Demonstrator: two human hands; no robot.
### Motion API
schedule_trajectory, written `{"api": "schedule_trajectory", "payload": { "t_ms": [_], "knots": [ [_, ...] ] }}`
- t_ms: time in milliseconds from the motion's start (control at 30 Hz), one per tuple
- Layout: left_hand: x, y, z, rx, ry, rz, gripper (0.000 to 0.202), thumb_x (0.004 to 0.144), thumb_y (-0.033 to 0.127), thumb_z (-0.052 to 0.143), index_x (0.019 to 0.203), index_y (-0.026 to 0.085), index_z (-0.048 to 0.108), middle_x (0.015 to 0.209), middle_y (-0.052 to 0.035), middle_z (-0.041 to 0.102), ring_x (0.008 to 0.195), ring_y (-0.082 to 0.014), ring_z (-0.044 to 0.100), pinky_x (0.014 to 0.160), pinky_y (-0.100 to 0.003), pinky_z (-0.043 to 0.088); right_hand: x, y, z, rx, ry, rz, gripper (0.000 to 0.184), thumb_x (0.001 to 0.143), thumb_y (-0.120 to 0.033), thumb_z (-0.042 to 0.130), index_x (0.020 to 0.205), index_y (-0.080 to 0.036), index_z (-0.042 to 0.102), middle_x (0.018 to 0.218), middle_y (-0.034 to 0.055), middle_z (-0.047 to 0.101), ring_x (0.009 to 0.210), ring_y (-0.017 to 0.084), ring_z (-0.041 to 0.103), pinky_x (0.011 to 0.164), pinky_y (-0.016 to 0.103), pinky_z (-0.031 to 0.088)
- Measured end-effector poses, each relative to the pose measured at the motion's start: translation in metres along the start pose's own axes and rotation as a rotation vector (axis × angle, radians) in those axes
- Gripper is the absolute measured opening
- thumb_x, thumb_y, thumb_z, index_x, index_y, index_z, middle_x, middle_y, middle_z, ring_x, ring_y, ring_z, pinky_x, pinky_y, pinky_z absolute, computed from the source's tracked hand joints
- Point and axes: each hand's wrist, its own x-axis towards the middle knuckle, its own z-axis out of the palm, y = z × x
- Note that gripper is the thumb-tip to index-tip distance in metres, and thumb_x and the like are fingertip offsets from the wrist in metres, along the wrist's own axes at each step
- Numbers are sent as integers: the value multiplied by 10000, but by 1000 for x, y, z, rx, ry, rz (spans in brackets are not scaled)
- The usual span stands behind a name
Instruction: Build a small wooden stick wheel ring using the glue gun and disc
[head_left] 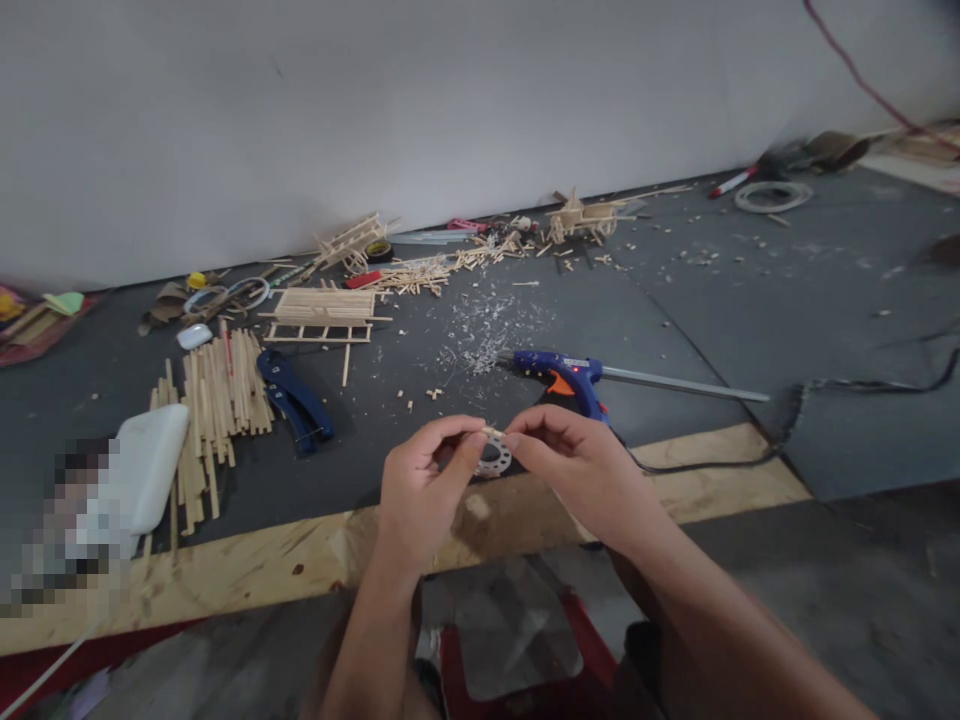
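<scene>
My left hand (pixel 424 480) and my right hand (pixel 570 460) meet in front of me, both pinching a tiny wooden stick piece (pixel 493 432) between fingertips. A small white perforated disc (pixel 495 458) shows just below the fingers, between the two hands; which hand holds it I cannot tell. A blue hot glue gun (pixel 559 372) with an orange trigger lies on the dark mat right behind my right hand, its glue stick (pixel 682 384) pointing right.
Blue cutters (pixel 294 398) lie left of a pile of wooden sticks (pixel 217 395). A stick-built frame (pixel 322 315), scraps (pixel 427 272) and small models (pixel 581 218) sit near the wall. A white container (pixel 146 465) is at left. A plywood edge (pixel 720 470) and black cable (pixel 862 385) run across.
</scene>
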Motion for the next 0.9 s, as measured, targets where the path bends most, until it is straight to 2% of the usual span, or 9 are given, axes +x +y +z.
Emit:
{"api": "schedule_trajectory", "payload": {
  "t_ms": [567, 900],
  "knots": [
    [1, -3, -1, -9, -12, 4, 94, 796, 264, 672, 865, 228, 724, 852, 8, 750, 779, -114, 682, 700, -180, 533, 0, 1, 0, -19, -3, -14, 103, 818, -276, 587, 769, -209, 648, 715, -29, 618, 667, 109, 547, 617, 226, 402],
    [2, -6, 2, -185, 14, -81, 109, 762, 295, 712, 848, 233, 735, 794, 10, 743, 713, -106, 668, 645, -179, 530, 1, -1, -2, 114, -49, -2, 136, 849, -291, 561, 772, -220, 647, 727, -41, 626, 700, 95, 553, 646, 199, 412]
  ]
}}
